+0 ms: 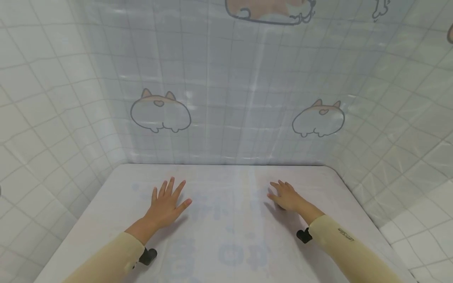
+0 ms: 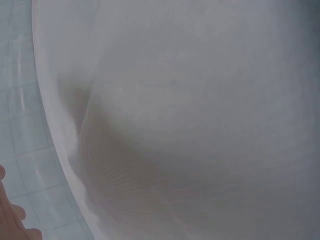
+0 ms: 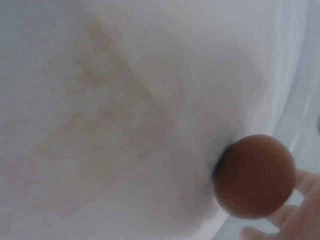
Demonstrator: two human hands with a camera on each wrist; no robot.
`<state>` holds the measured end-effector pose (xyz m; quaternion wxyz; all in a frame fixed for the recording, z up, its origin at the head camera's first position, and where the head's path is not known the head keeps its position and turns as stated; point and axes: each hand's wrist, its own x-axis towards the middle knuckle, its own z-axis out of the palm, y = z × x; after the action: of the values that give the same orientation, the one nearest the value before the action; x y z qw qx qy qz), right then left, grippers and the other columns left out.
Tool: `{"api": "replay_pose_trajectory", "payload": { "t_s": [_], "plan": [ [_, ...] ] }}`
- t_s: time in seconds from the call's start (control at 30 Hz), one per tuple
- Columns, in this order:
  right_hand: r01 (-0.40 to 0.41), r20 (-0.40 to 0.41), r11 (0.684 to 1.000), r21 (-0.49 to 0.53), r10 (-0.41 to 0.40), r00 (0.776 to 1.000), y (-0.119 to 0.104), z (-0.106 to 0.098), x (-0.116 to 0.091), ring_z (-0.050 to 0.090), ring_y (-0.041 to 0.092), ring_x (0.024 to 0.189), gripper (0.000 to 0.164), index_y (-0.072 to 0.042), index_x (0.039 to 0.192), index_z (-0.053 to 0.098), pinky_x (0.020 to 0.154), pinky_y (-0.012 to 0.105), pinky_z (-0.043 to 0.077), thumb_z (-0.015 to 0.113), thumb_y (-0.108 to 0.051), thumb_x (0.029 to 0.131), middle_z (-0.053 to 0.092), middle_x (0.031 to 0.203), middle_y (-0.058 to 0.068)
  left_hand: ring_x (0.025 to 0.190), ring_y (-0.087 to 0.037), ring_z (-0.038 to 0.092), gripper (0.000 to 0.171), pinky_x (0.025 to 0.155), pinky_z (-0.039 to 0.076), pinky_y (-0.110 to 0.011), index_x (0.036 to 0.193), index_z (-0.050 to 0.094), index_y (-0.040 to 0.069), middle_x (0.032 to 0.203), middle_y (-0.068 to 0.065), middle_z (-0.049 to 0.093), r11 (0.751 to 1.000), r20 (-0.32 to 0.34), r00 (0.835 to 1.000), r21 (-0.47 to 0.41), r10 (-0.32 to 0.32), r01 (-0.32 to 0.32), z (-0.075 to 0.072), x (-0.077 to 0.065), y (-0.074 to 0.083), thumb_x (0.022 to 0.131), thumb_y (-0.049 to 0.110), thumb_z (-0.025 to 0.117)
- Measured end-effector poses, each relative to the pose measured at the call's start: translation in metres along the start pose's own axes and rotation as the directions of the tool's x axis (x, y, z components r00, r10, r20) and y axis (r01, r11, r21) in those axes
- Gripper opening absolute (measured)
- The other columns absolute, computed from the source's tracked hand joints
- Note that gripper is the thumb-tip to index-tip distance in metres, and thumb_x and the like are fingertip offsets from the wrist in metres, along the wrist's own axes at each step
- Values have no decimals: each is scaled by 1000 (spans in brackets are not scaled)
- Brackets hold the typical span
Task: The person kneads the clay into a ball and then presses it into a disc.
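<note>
My left hand (image 1: 165, 206) is over the left half of the white-covered table (image 1: 219, 220), its fingers spread and straight, holding nothing. In the left wrist view, only fingertips (image 2: 19, 212) show at the lower left corner. My right hand (image 1: 287, 197) reaches over the table's right half with thumb and fingers spread apart. Under its palm is a round brown object with a dark edge (image 3: 255, 176), large in the right wrist view and mostly hidden by the hand in the head view. Fingers (image 3: 302, 217) show behind it. Whether they touch it is unclear.
White grid-patterned sheeting (image 1: 226, 141) with dog drawings rises behind the table and along both sides. Faint bluish markings (image 1: 231, 253) show on the table cover. Each wrist has a small black device (image 1: 148, 256) below a pale yellow sleeve (image 1: 109, 257).
</note>
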<state>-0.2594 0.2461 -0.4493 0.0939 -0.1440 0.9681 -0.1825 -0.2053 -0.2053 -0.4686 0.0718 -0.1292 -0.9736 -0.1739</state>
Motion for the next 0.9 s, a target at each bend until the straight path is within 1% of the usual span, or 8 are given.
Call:
{"api": "replay_pose_trajectory", "payload": {
  "t_s": [0.13,0.23,0.33,0.4,0.6,0.73,0.8,0.9],
  "plan": [
    [-16,-38,998,-55,14,999,2,5,13,9,56,145,66,-8,156,33,111,72,15,42,-50,106,18,159,33,148,-51,5,81,110,-3,-73,161,22,19,164,-26,7,999,0,1000,40,-6,6,3,5,-3,99,68,37],
    [-25,-54,995,-93,20,998,6,10,19,5,54,146,70,-10,158,29,113,70,11,38,-55,105,14,161,31,147,-52,6,80,109,-3,-74,160,25,18,163,-27,9,999,-9,1000,46,-1,2,3,7,-4,99,68,39],
    [-22,-78,995,-94,14,997,10,16,24,3,54,147,75,-11,159,27,113,71,9,37,-61,103,12,162,29,147,-53,8,82,109,-2,-74,159,29,16,163,-28,12,998,-7,1000,64,-9,9,5,10,-3,98,68,42],
    [0,-93,994,-109,-10,996,14,19,26,5,55,146,78,-11,159,27,112,72,9,36,-64,102,12,162,29,146,-54,8,83,109,-4,-74,158,30,15,163,-28,12,997,15,1000,70,-19,17,8,12,-2,97,70,42],
    [71,-66,979,-193,-86,994,21,36,35,6,56,146,86,-10,159,23,111,73,7,32,-71,99,10,162,28,149,-51,-1,92,110,-11,-71,161,19,19,165,-24,3,991,152,985,121,-77,58,17,18,-3,93,80,29],
    [54,-72,980,-189,-69,995,25,43,38,5,53,147,89,-14,161,19,112,72,2,28,-75,96,7,164,24,148,-52,1,91,110,-12,-71,161,22,19,164,-26,6,992,152,986,113,-71,54,18,20,-2,93,79,34],
    [50,-80,984,-171,-64,995,23,44,38,5,53,147,90,-14,161,19,111,73,1,30,-75,96,8,164,25,148,-52,2,91,110,-11,-71,160,23,19,164,-26,7,993,143,987,109,-67,52,19,21,-4,93,78,35],
    [54,-77,987,-153,-66,995,19,46,39,6,54,147,90,-15,161,19,110,74,0,32,-76,96,8,164,25,148,-51,3,92,110,-10,-72,161,22,19,164,-25,7,991,145,987,122,-74,56,20,20,-8,93,80,31]
  ]
}}
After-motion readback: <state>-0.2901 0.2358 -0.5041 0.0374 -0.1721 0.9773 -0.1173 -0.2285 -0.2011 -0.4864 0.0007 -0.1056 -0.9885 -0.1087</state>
